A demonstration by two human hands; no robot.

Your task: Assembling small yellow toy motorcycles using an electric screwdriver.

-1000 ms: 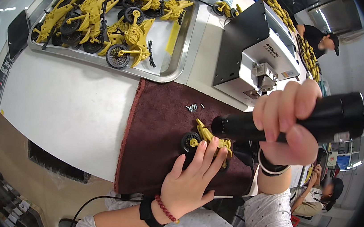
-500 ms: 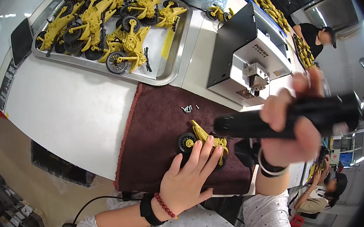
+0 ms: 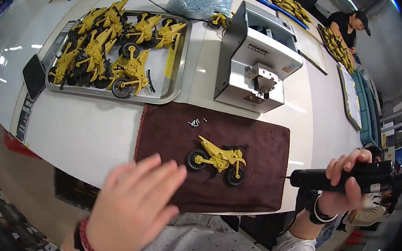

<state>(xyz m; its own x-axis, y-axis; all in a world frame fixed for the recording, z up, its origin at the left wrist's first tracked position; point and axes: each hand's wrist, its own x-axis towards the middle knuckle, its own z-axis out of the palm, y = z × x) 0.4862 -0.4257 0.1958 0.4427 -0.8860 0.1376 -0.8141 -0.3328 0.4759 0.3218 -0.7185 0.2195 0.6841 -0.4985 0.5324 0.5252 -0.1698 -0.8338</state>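
While the screw-driving step appeared paused or done, entries stood: left hand (image 3: 129,209), fingers extended, nothing seen held; loose screws (image 3: 195,123), on maroon cloth (image 3: 268,140); yellow toy motorcycle (image 3: 219,158), on its side mid-cloth, untouched; black power screwdriver (image 3: 310,178), gripped by the right hand (image 3: 337,172), bit near the cloth's right edge; next move seemingly called for lifting the motorcycle; half a second earlier, left hand lay on it, screwdriver nearer.

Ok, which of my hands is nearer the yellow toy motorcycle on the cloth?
Left. Your left hand is just left of the yellow toy motorcycle, apart from it; your right hand, holding a black electric screwdriver, is farther away, right of the maroon cloth.
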